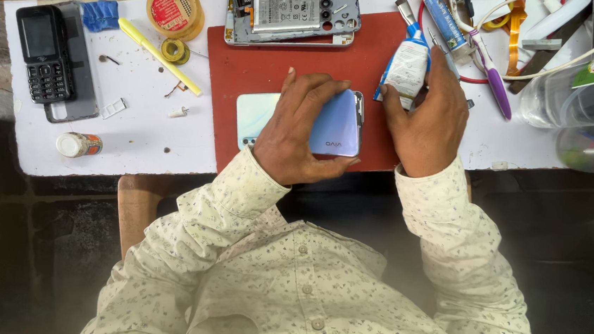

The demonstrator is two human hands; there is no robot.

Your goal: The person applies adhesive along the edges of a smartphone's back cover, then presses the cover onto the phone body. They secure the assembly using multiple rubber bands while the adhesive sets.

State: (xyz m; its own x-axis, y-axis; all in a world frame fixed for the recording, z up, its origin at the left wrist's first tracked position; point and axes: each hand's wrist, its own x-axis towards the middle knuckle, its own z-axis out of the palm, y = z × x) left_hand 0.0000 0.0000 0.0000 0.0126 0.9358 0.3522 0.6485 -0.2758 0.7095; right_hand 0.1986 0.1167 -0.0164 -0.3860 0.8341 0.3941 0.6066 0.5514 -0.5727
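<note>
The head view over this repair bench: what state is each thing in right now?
Smartphone: closed, back panel up, on the red mat.
Left hand: pressing flat on the smartphone.
Right hand: gripping the glue tube.
Glue tube: upright, nozzle up; cap cannot be told.
Opened phone: back off, battery exposed.
Keypad phone: screen dark, lying flat.
Small bottle: capped, on its side.
Yellow pen: lying flat.
</note>
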